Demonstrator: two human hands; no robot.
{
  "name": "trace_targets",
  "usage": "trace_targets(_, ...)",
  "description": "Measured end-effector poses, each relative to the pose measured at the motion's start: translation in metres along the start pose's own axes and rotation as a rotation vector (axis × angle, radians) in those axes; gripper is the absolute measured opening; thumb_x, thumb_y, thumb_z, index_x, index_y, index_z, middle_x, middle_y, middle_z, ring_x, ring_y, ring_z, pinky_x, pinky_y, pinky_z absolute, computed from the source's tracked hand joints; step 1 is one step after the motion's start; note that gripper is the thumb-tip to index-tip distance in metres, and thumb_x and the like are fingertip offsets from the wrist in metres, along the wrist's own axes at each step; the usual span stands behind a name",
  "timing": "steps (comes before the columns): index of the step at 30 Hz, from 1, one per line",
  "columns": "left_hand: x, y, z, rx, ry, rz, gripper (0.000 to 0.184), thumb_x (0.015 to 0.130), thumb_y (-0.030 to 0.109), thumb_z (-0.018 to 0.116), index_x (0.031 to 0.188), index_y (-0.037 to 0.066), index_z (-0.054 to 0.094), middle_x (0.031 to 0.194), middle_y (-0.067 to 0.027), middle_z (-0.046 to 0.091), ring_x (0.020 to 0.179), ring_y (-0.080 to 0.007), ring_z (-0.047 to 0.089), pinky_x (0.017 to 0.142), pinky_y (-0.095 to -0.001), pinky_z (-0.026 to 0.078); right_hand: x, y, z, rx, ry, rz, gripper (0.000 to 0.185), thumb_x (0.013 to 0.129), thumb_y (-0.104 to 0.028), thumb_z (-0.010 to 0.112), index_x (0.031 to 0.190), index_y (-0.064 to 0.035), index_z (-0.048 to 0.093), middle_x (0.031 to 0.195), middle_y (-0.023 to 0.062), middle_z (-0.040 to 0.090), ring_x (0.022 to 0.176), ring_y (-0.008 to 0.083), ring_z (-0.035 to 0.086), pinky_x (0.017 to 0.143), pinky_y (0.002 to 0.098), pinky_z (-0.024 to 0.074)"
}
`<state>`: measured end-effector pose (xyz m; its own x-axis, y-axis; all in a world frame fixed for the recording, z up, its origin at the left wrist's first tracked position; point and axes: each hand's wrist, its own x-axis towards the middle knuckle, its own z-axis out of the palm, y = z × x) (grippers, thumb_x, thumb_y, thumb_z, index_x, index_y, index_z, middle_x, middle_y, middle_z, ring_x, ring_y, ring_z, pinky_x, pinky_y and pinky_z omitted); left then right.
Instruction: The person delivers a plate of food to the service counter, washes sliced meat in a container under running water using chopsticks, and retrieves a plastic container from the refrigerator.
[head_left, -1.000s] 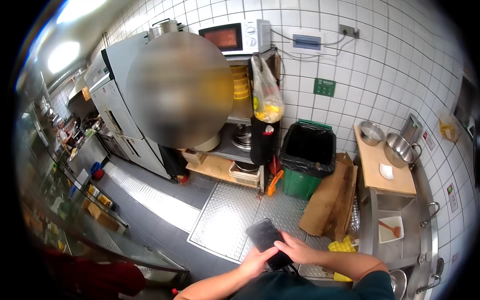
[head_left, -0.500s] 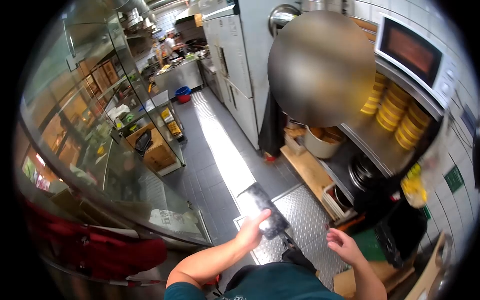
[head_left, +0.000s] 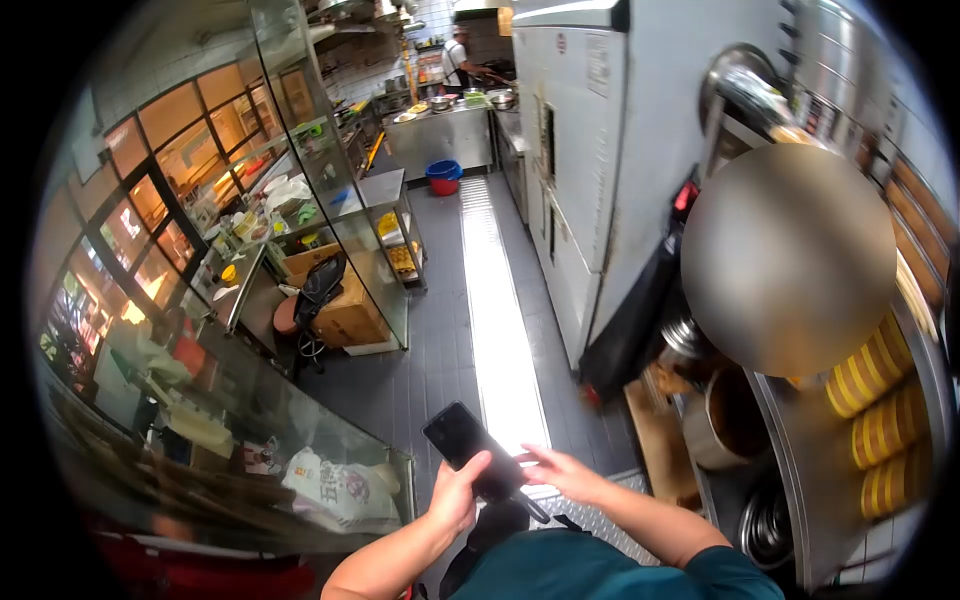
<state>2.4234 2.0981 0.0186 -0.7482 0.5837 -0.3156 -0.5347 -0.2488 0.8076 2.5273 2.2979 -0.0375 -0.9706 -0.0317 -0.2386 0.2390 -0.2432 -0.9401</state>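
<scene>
My left hand (head_left: 455, 492) is closed around a black smartphone (head_left: 462, 436), its thumb lying over the front. The phone's screen looks dark, and a short dark strap (head_left: 533, 508) hangs at its lower end. Close to the phone's right side is my right hand (head_left: 565, 475), fingers stretched out and apart, holding nothing. Whether its fingertips touch the phone I cannot tell. Both hands are in front of my body, low in the head view, above the floor.
A light metal strip (head_left: 495, 330) runs along the grey tiled floor. Tall white refrigerators (head_left: 575, 150) and a steel shelf (head_left: 790, 470) line the right. On the left stands a glass partition (head_left: 340, 440). A red and blue bucket pair (head_left: 443, 178) and a person (head_left: 456, 62) are farther back.
The view has swung right-to-left and up, showing more of the kitchen ahead. My right hand has come over beside the phone, which stays in my left hand.
</scene>
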Motion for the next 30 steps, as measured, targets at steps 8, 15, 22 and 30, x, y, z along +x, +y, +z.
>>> trace_targets(8,0.297,0.101,-0.019,0.079,-0.036,0.057,0.047,0.091,0.014,0.075,0.131,0.002,0.054,0.118,-0.0100,0.065,0.109,-0.0208,0.063,0.094,-0.0367,0.052,0.288,-0.113,-0.082,0.010,-0.041,-0.009,0.074,0.098,-0.032,0.069,0.154,0.0007,0.036,0.149,0.0161,0.049,0.135,0.0231,0.048,0.113,0.0350,0.0386)
trace_targets(15,0.554,0.213,0.023,0.263,-0.216,-0.055,0.051,0.090,0.017,0.077,0.131,0.001,0.053,0.122,-0.0115,0.065,0.113,-0.0214,0.063,0.098,-0.0354,0.051,0.467,-0.211,-0.193,0.308,0.182,-0.061,0.058,0.097,-0.018,0.069,0.147,-0.0012,0.045,0.136,0.0103,0.058,0.124,0.0182,0.056,0.105,0.0348,0.0465)
trace_targets(22,0.821,0.283,0.045,0.187,-0.195,-0.104,0.042,0.089,0.020,0.076,0.123,0.000,0.061,0.113,-0.0094,0.068,0.103,-0.0193,0.065,0.091,-0.0343,0.051,0.683,-0.277,-0.338,0.382,0.172,-0.116,0.054,0.096,-0.014,0.070,0.144,0.0005,0.047,0.131,0.0096,0.061,0.119,0.0167,0.059,0.101,0.0336,0.0490)
trace_targets(30,1.095,0.443,0.029,0.080,0.007,-0.028,0.047,0.090,0.019,0.075,0.128,0.001,0.056,0.115,-0.0098,0.066,0.104,-0.0206,0.064,0.092,-0.0353,0.051,1.000,-0.420,-0.458,0.206,0.035,-0.051,0.082,0.093,-0.029,0.076,0.151,0.0094,0.033,0.140,0.0169,0.056,0.124,0.0202,0.056,0.106,0.0350,0.0453)
